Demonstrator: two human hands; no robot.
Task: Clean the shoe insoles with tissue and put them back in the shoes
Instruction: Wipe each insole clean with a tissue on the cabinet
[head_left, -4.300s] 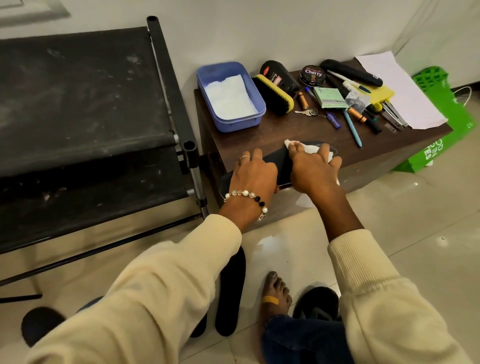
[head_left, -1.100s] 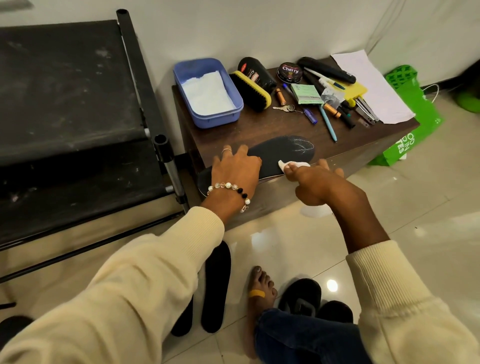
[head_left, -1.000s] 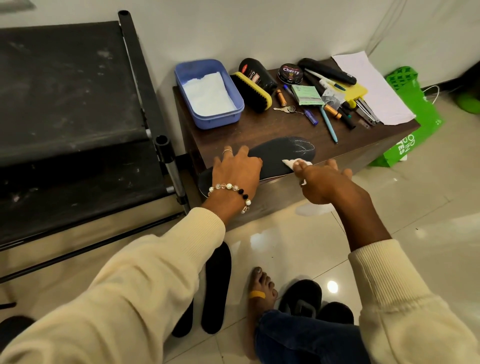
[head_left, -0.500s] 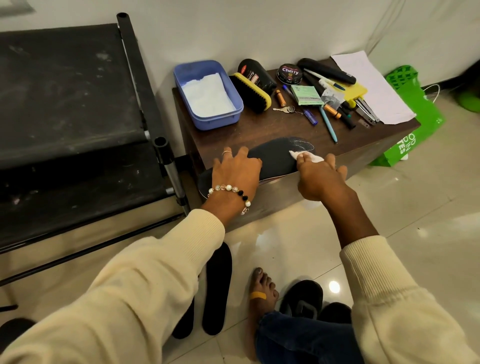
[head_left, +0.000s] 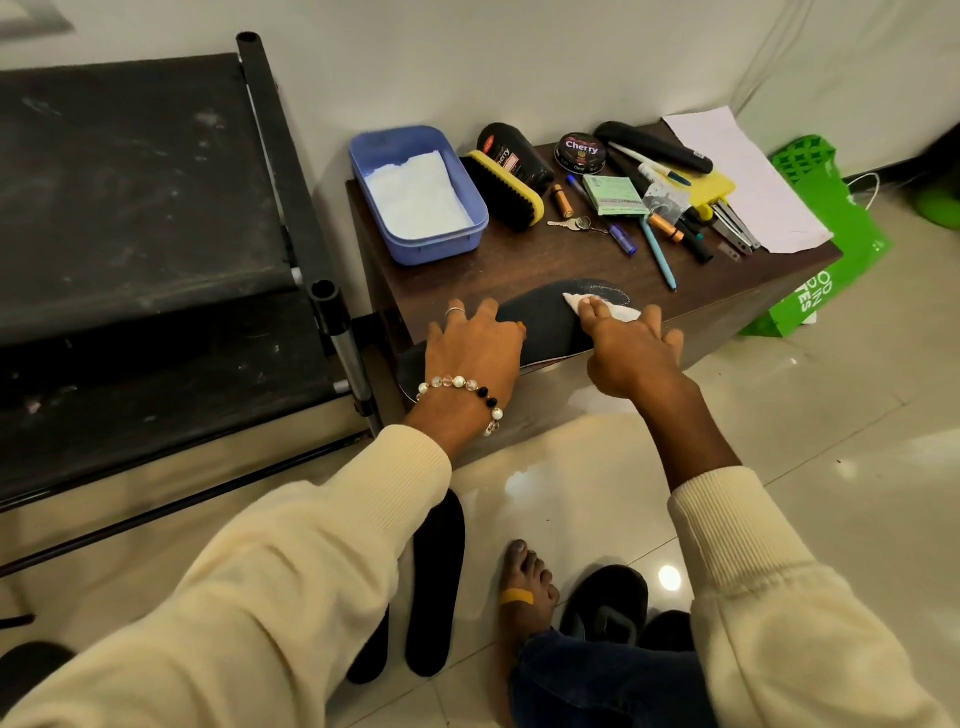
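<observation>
Since the previous frame your right hand (head_left: 631, 353) has carried the tissue (head_left: 602, 306) from the insole's near edge further onto its toe end. Nearest you, a second black insole (head_left: 435, 582) lies on the tiled floor beside your bare foot (head_left: 524, 587), with a black shoe (head_left: 605, 603) just right of the foot. Further out, the worked insole (head_left: 545, 322) lies along the front edge of the brown desk (head_left: 519, 260), its heel overhanging the left corner. Your left hand (head_left: 475, 353), fingers spread and flat, presses down on the insole's middle. Your right hand presses the crumpled white tissue against the toe end with extended fingers. Behind, a blue tub (head_left: 418, 195) holding white tissue sheets stands at the desk's back left; a yellow-backed shoe brush (head_left: 506, 189), a Cherry polish tin (head_left: 581, 152), pens and white paper (head_left: 743, 176) spread to its right. A green bag (head_left: 826, 244) stands beyond the desk's right end.
</observation>
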